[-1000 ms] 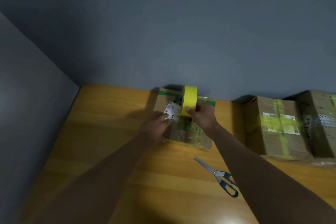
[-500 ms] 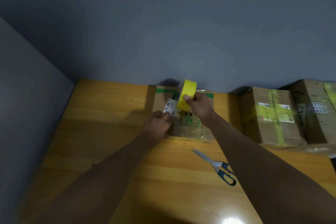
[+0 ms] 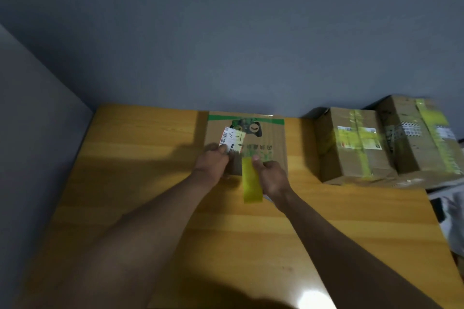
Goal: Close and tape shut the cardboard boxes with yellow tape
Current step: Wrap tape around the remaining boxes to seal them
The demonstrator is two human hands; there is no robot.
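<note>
The tape roll in the right hand is bright yellow. The box under both hands is brown cardboard with a green band along its far edge, a dark green print, and a white label with black scrawl at the left hand. Right of the hands, two brown boxes carry yellow-green tape stripes and white labels. The table is honey-yellow wood grain. The wall is grey-blue.

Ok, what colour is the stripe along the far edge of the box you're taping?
Green, running along the far edge of the box; the head view shows it.
</note>
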